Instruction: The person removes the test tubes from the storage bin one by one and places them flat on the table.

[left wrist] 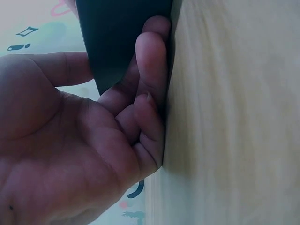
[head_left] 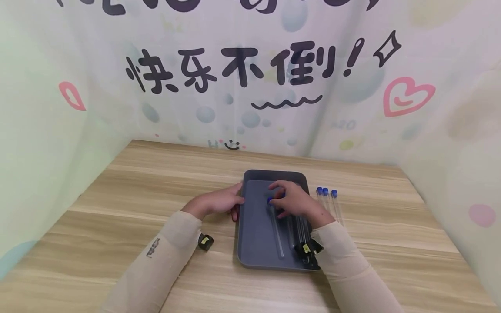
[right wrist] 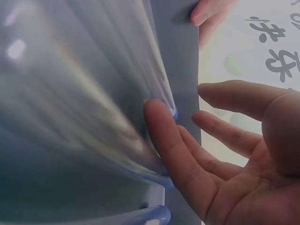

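Note:
A dark grey rectangular tray (head_left: 254, 248) lies on the table, and my left hand (head_left: 217, 202) grips its left side, thumb at the rim and fingers bent against the outer wall (left wrist: 115, 42). Clear test tubes with blue caps lie in the tray. Above them is my right hand (head_left: 293, 200), its fingers spread apart in the right wrist view. One test tube (head_left: 277, 237) has its cap beside the right thumb and fingers. Others (head_left: 302, 230) lie partly hidden beneath the right hand and wrist. A fingertip (right wrist: 159, 117) is close to the tubes; contact is unclear.
Outside the tray's right edge, three more blue-capped test tubes (head_left: 333, 202) lie on the wood-grain table (head_left: 391, 226), partly behind the right forearm. A printed cloth (head_left: 195, 117) hangs behind the table. Each wrist carries a small black camera (head_left: 205, 241).

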The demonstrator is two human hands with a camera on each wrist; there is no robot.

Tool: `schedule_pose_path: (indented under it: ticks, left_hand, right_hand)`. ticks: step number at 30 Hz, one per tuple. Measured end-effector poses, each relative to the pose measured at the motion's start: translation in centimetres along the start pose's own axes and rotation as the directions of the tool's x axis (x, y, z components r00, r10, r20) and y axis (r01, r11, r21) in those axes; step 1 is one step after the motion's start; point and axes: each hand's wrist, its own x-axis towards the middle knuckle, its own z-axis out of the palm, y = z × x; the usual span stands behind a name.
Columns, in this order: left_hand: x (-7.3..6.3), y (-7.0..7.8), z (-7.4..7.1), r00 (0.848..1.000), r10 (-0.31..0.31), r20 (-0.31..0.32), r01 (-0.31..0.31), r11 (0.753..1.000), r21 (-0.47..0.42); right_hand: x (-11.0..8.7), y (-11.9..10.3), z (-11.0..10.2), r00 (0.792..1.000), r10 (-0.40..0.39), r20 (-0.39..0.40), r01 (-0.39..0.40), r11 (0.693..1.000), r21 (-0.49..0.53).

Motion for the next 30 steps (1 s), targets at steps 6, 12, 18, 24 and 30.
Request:
schedule_pose_path:
  ticks: [6, 12, 18, 24, 30]
  left_hand:
    - [0.1, -0.2, 0.0, 1.000, 0.004, 0.000, -0.004, 1.000, -0.001]
    - [0.0, 0.0, 0.0, 1.000, 0.000, -0.003, 0.000, 1.000, 0.001]
    - [0.0, 0.2, 0.0, 1.000, -0.001, 0.003, 0.001, 1.000, 0.000]
    - [0.0, 0.4, 0.0, 1.000, 0.008, 0.007, -0.008, 1.000, 0.000]
    - [0.1, 0.2, 0.0, 1.000, 0.010, 0.008, -0.010, 1.000, 0.011]
  right_hand:
    - [0.1, 0.3, 0.2, 1.000, 0.004, 0.018, -0.004, 1.000, -0.001]
    - [0.4, 0.7, 0.3, 0.998, -0.003, 0.070, 0.003, 1.000, 0.006]
    - [0.7, 1.0, 0.5, 0.995, 0.008, 0.104, -0.013, 0.998, 0.056]
    - [0.9, 1.2, 0.7, 0.994, 0.008, 0.105, -0.013, 0.999, 0.045]
    - [0.9, 1.4, 0.8, 0.995, 0.017, 0.103, -0.021, 0.999, 0.037]
